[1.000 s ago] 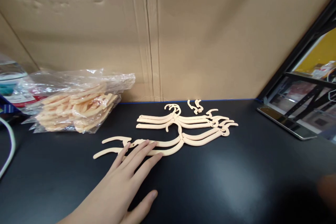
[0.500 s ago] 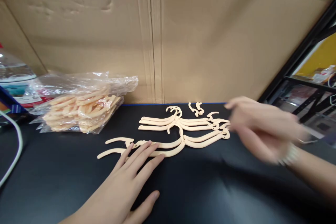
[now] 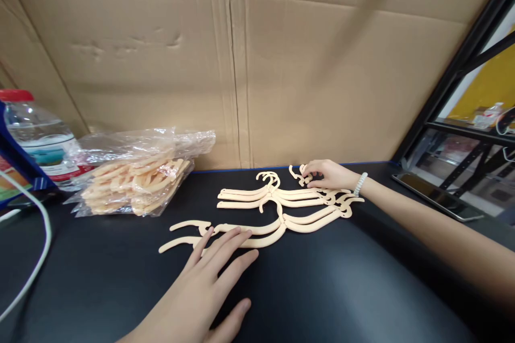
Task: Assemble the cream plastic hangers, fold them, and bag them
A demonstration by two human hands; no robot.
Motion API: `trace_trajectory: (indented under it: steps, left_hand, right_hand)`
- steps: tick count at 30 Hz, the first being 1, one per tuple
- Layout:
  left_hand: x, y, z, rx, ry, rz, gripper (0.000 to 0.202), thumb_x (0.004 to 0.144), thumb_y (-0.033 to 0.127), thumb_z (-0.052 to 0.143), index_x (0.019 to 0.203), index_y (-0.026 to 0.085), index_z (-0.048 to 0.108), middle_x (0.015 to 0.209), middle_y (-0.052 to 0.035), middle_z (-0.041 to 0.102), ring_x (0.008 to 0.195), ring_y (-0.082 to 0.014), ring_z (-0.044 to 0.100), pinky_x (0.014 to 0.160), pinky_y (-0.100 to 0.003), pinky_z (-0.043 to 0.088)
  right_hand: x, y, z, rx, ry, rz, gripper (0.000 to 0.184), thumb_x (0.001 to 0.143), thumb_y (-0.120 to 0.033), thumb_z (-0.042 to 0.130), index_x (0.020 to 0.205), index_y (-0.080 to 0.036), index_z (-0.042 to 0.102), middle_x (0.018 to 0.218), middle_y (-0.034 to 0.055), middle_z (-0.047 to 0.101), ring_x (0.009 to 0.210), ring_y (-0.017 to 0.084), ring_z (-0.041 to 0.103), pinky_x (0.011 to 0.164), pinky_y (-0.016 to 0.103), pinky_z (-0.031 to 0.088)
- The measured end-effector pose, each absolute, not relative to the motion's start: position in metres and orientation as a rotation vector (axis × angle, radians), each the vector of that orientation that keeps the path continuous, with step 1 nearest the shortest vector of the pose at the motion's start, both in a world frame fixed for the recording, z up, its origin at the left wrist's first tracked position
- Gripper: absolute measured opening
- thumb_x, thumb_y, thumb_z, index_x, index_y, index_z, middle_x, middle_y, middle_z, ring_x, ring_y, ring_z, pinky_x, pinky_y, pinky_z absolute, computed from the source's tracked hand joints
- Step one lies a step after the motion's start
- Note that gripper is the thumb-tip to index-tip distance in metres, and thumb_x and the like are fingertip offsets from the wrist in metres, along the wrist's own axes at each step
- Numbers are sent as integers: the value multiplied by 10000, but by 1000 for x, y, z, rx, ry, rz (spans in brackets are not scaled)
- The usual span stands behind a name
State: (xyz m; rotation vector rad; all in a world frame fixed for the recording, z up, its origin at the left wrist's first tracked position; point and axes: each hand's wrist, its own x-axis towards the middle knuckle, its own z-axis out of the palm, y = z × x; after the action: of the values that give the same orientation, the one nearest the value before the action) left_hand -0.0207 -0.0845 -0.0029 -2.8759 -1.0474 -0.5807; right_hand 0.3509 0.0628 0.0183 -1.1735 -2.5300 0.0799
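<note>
Cream-coloured plastic folding hangers lie on the black table. The front hangers (image 3: 265,237) are spread wide, with hinged end pieces at both sides. My left hand (image 3: 201,289) rests over their left arms, fingers stretched out and spread. Behind them lies another group of folding hangers (image 3: 241,198), hooks pointing away from me. At the back edge, my right hand (image 3: 332,174) has its fingertips closed round a small curved hanger piece (image 3: 308,178), partly hidden by the fingers. A similar piece (image 3: 295,172) lies just to its left.
A clear plastic bag of hanger parts (image 3: 137,185) lies at the back left. Beside it are a water bottle (image 3: 44,139) and a white cable (image 3: 46,225). Cardboard (image 3: 322,75) walls the back. A dark flat device (image 3: 432,195) and a black shelf (image 3: 466,128) are at the right.
My right hand has moved left and back from the hangers' right end to the small curved pieces, closing on one. My left hand stays on the front hangers. The view has tilted up slightly.
</note>
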Motion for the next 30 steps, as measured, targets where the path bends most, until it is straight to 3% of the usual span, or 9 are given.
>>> trace_trajectory:
  steps: [5,12,16,20,23,26,28,30]
  left_hand:
    - [-22,-83,3,-2929,-1009,-559,441,869,210,507,1302,283,550,1420,-62,527,1348,-303,425,1110,-578,296]
    - [-21,-81,3,-2991,-965,-637,459,846,171,531,1290,286,557,1399,-66,541,1326,-295,448,1130,-548,278]
    - [-21,-81,0,-3061,-1021,-903,451,852,146,523,1271,312,551,1385,-53,535,1293,-264,475,1119,-457,341]
    - [-16,-83,1,-3203,-1207,-1228,359,887,188,538,1215,323,591,1282,-51,598,1183,-244,553,1021,-357,446]
    - [-11,-84,1,-3379,-1469,-1504,280,914,253,539,1179,304,616,1088,-56,667,957,-206,636,861,-311,521]
    - [-8,-86,1,-3665,-1702,-1743,304,910,361,578,1205,291,596,1148,-70,643,767,-152,643,701,-273,537]
    - [-6,-88,2,-3764,-1751,-1874,380,878,423,627,1231,290,579,1198,-79,622,748,-141,641,681,-271,525]
    - [-5,-91,3,-3768,-1739,-1968,398,855,439,660,1208,267,596,1030,-56,675,764,-144,635,712,-268,510]
  right_hand:
    - [350,61,16,-1115,-2496,46,163,886,-302,597,850,-205,722,884,46,677,768,161,626,727,299,499]
    - [351,48,31,-1141,-2093,-243,232,919,-345,529,858,-202,700,810,77,661,749,200,597,714,362,496]
    - [339,31,40,-1151,-1912,-270,187,905,-332,560,856,-201,685,758,46,684,661,173,613,643,330,522]
    - [306,1,44,-1080,-1730,46,118,847,-330,658,839,-216,689,779,23,694,708,165,654,678,304,570]
    - [273,-27,48,-1010,-1629,376,94,805,-311,706,808,-221,681,752,20,675,663,157,642,564,261,560]
    - [243,-56,53,-928,-1661,574,61,788,-252,717,780,-216,667,738,10,672,597,129,630,502,222,544]
    - [228,-72,55,-845,-1715,650,49,795,-198,701,780,-213,658,742,5,675,620,125,643,523,212,555]
    - [216,-83,55,-758,-1793,687,73,798,-143,685,787,-206,649,770,9,686,677,127,659,582,217,571]
